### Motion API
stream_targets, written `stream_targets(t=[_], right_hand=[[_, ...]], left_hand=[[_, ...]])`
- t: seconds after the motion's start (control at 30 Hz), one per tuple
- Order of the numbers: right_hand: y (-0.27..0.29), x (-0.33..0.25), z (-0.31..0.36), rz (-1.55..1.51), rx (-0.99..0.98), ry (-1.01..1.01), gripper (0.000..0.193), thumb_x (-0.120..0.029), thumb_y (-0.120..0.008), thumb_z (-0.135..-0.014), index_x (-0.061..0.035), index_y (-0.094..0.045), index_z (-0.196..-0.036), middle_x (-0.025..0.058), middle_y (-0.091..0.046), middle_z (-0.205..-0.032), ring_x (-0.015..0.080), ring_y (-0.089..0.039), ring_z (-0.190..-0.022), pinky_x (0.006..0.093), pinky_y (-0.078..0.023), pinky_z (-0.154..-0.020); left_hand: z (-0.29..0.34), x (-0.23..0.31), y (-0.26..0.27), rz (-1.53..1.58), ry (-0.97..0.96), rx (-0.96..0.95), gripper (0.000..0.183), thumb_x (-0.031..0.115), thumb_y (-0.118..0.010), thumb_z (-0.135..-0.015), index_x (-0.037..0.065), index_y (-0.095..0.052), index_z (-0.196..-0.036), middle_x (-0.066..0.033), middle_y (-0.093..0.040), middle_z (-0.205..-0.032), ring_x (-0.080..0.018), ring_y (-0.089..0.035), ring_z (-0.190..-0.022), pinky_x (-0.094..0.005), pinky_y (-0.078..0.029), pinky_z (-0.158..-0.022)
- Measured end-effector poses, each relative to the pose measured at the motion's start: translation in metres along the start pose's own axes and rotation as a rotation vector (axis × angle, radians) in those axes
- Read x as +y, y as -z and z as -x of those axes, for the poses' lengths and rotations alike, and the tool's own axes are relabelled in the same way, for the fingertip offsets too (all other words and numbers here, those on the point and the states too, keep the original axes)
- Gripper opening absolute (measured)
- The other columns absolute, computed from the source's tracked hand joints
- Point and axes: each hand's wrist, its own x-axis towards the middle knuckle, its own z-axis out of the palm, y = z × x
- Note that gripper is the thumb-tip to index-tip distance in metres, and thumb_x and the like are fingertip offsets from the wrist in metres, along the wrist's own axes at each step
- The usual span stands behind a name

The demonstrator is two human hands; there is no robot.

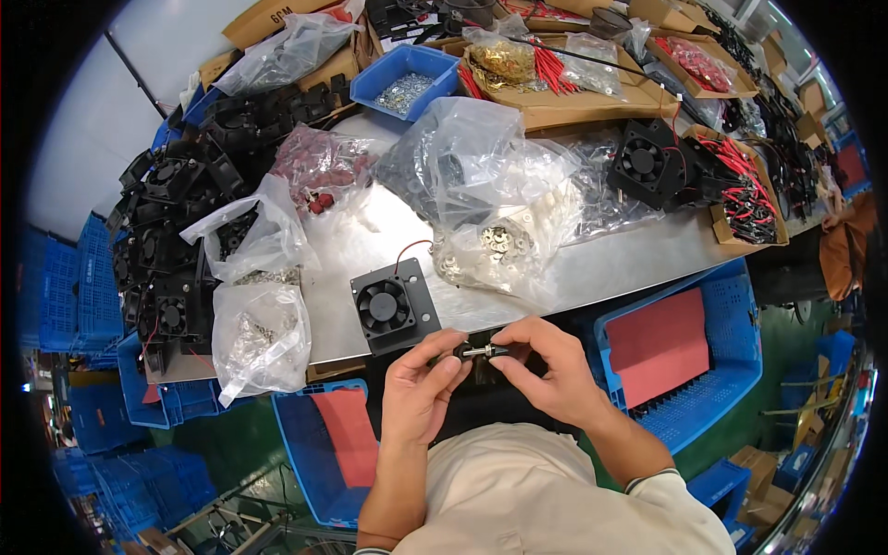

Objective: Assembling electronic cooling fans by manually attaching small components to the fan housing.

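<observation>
Just off the table's front edge, my two hands meet at a small metal bolt-like part [478, 351] with dark ends. Thumb and forefinger of my left hand [418, 393] pinch its left end. The right end is pinched the same way by my right hand [553, 377]. Its exact kind is too small to tell. Beyond my left hand, a black square cooling fan on a black plate [398, 307] lies at the table edge, a thin red wire rising from it. Past my fingers, a clear plastic bag [467, 277] holds small ring-shaped metal pieces.
Black fans [171, 231] are heaped at the left. A blue bin [404, 81] of small metal parts stands at the back, beside cardboard boxes of red-sleeved wires [749, 194]. Blue crates [689, 407] with red sheets sit below the metal table's edge [347, 338].
</observation>
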Motion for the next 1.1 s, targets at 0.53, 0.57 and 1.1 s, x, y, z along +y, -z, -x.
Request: stream_targets(t=[0.53,0.57,1.1], right_hand=[[-0.018,0.023,-0.005,-0.599,-0.108,-0.388,0.018,0.0,-0.062,-0.09,0.0023,-0.063,-0.108,0.0076,-0.066,-0.099,0.012,-0.063,-0.083,0.0256,-0.052,-0.072],[-0.021,0.024,-0.007,-0.624,-0.061,-0.374,0.017,0.0,-0.061,-0.091,0.0027,-0.063,-0.108,0.007,-0.066,-0.1,0.0121,-0.063,-0.083,0.0253,-0.052,-0.074],[-0.045,0.012,-0.044,0.148,0.115,0.086,0.021,0.002,-0.064,-0.083,-0.0004,-0.062,-0.104,0.0102,-0.056,-0.084,0.0202,-0.057,-0.066,0.0298,-0.045,-0.059]], left_hand=[[-0.009,0.046,-0.006,-1.255,-0.713,-0.15,0.051,0.001,-0.079,-0.069,0.0,-0.065,-0.118,-0.0153,-0.054,-0.128,-0.0282,-0.057,-0.113,-0.0361,-0.047,-0.094],[-0.015,0.057,-0.006,-1.377,-0.704,-0.07,0.058,0.007,-0.081,-0.066,0.004,-0.064,-0.121,-0.0164,-0.05,-0.135,-0.0317,-0.053,-0.118,-0.0392,-0.043,-0.098],[-0.032,0.081,0.013,-1.272,-0.588,-0.019,0.056,0.0,-0.076,-0.067,0.002,-0.062,-0.121,-0.0134,-0.054,-0.129,-0.0274,-0.053,-0.119,-0.0338,-0.041,-0.1]])
